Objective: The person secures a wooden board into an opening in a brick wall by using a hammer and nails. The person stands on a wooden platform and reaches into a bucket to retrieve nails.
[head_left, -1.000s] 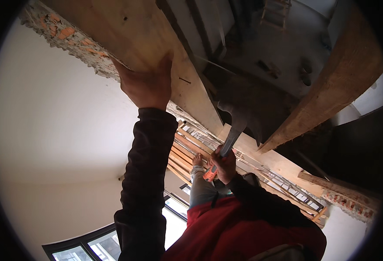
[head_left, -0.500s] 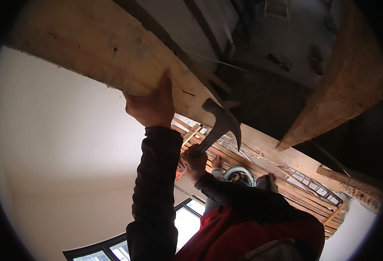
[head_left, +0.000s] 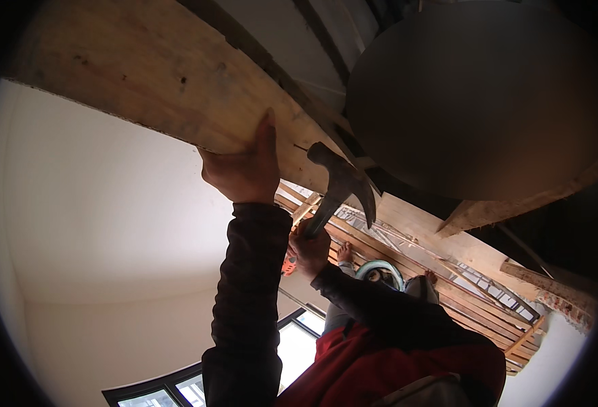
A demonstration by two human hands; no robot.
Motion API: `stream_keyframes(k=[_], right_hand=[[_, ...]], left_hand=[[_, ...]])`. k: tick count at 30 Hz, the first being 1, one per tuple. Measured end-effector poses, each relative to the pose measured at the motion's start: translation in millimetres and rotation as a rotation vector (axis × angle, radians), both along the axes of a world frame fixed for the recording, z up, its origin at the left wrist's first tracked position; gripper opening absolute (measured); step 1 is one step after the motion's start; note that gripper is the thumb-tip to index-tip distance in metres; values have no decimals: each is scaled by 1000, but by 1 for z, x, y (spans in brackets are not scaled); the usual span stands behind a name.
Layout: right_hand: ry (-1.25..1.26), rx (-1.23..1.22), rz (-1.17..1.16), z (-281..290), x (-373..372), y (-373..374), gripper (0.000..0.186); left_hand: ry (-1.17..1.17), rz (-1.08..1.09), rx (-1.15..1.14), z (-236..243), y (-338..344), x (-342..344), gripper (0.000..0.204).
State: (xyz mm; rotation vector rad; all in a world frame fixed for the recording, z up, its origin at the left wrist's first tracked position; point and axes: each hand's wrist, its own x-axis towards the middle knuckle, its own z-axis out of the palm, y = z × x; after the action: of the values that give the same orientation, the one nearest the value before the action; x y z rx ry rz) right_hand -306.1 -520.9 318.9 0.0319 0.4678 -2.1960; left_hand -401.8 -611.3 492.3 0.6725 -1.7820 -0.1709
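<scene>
My left hand grips the lower edge of a wide wooden board, its thumb pressed flat on the face and its fingers hidden behind. A thin nail sticks out from the board to the right of that thumb. In my right hand is a claw hammer, held by its dark handle. The striking face is beside the nail, seemingly touching or almost touching it, while the claw points down to the right.
Slatted wooden planks lie below, with bare feet and a pale green round rim there. Another timber juts in at right. A blurred oval hides the upper right. A pale wall and dark-framed window are at left.
The hammer head has come closer to the nail. My left hand keeps its hold on the board. A blurred oval now covers the upper right.
</scene>
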Motion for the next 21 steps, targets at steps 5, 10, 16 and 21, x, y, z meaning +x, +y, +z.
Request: stream_keyframes(k=[5, 10, 16, 21], right_hand=[[18, -111, -324, 12, 5, 7, 22], [-21, 46, 35, 13, -9, 2, 22], [26, -35, -257, -1, 12, -4, 21], [22, 60, 53, 6, -15, 19, 18]], left_hand=[[-11, 29, 2, 3, 3, 1, 74], [-8, 3, -92, 1, -4, 3, 74], [-2, 16, 45, 3, 5, 2, 72], [-13, 12, 6, -2, 0, 1, 73]])
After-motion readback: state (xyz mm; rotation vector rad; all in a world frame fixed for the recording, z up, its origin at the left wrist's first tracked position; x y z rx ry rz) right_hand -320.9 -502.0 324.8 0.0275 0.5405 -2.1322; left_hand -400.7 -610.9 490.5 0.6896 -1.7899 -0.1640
